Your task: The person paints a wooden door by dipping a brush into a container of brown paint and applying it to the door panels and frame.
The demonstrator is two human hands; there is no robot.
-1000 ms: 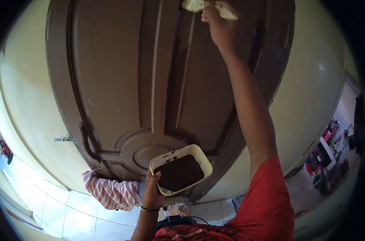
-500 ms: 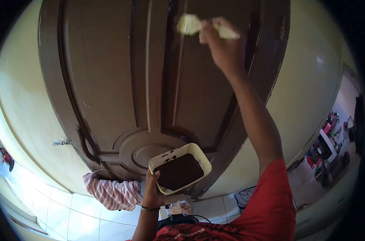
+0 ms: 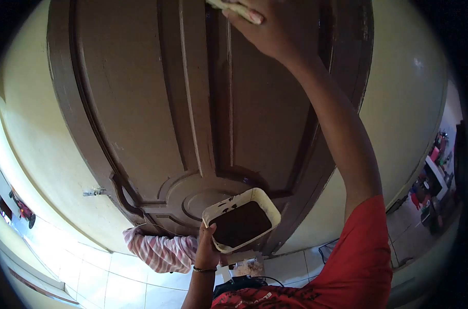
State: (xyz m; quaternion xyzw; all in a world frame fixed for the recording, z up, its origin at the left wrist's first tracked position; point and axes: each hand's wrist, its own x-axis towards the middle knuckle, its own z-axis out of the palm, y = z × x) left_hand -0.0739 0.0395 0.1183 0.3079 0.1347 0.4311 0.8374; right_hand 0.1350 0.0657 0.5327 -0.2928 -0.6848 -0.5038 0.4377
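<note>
My left hand (image 3: 206, 251) grips a cream plastic tub (image 3: 276, 219) by its near left side, thumb over the rim. Dark brown paint (image 3: 243, 225) fills part of the tub, and smears of it mark the inner wall. High up at the top edge of the view, my right hand (image 3: 267, 26) is closed around the pale handle of a paintbrush (image 3: 239, 9); the bristles are mostly out of sight. Behind both hands stands a brown panelled wooden door (image 3: 126, 103), with darker, glossier brown along some of its grooves and its right side.
A striped cloth (image 3: 162, 252) hangs low by the door's curved handle (image 3: 123, 193). A metal latch (image 3: 95, 192) sticks out at the door's left edge. Pale walls (image 3: 404, 103) flank the door above white floor tiles (image 3: 126, 288). Cluttered household items (image 3: 427, 195) lie far right.
My right hand has moved up with the paintbrush, to the top edge of the view. The tub in my left hand appears slightly further right and lower, as the whole view has shifted.
</note>
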